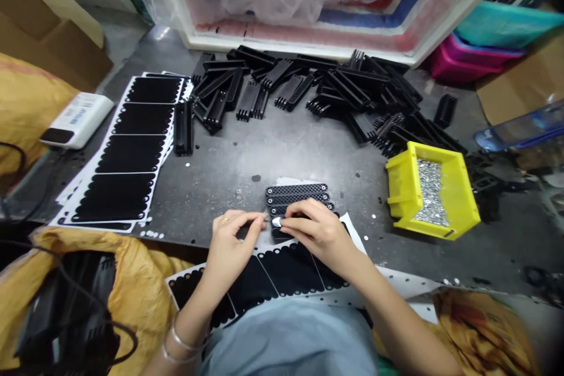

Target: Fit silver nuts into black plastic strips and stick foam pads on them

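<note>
Several black strips with a mesh-like top and a round hole at each end, the black mesh strips (297, 191), lie side by side in a block in front of me. My left hand (233, 241) is at the block's left end, thumb and forefinger pinched; what they hold is too small to make out. Over the lower strips, my right hand (319, 232) has its fingers closed, with a small white spot at the fingertips whose nature I cannot tell. Under my forearms lies a sheet of black scallop-edged stickers (251, 279), hanging past the table edge.
A yellow bin (403, 188) of small silvery metal parts (432, 191) stands at right. Loose black plastic pieces (348, 88) are heaped at the back. More sticker sheets (127, 153) and a white device (79, 119) lie at left. A yellow sack (145, 288) holds black parts.
</note>
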Demonstrator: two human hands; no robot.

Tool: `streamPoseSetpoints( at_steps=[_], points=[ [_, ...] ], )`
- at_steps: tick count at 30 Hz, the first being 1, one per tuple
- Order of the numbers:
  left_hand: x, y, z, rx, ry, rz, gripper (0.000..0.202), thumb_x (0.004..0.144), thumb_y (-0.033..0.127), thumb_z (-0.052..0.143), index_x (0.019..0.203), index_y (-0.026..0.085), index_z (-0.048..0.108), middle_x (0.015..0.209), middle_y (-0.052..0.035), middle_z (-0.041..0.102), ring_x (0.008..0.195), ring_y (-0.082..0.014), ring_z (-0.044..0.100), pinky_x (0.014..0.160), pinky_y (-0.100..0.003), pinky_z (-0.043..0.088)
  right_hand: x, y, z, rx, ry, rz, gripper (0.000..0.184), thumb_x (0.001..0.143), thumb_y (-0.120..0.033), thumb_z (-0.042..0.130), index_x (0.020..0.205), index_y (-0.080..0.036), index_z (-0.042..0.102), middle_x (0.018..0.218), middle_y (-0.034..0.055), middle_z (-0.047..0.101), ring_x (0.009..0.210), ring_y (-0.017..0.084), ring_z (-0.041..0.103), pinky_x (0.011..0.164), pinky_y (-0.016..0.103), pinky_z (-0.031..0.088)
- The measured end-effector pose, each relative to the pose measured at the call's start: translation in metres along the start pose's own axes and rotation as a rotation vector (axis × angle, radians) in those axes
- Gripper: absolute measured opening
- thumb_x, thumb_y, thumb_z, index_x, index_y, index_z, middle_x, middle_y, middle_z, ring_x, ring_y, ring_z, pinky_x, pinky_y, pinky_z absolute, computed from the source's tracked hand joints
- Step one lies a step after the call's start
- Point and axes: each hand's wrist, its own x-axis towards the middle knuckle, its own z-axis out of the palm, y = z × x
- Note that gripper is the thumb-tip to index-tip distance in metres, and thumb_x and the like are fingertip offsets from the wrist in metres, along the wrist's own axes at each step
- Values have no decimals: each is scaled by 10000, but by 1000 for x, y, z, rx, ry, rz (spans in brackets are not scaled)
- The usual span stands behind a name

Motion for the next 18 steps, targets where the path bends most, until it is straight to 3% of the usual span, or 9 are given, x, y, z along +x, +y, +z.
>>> streamPoseSetpoints(
  at_steps=[12,15,18],
  points=[
    [8,8,10,-78,-48,-91,162,891,384,689,777,281,740,861,29,771,915,-220,669,1032,-442,333,3,-6,-13,-141,-92,-3,167,1018,-277,628,1042,-200,774,1033,88,732,859,199,611,747,350,521],
    [9,8,11,-69,-65,-98,179,885,405,683,772,275,733,864,22,773,914,-220,665,1046,-448,330,-11,3,-33,-63,-83,139,192,1013,-304,643,1129,-203,757,1063,94,714,916,199,654,800,358,557],
    [10,7,11,-73,-52,-89,201,875,418,679,748,268,723,847,13,773,895,-220,664,1042,-449,342,-28,16,-50,97,1,285,147,1009,-257,645,1088,-215,760,998,59,714,901,171,688,808,326,576]
  ],
)
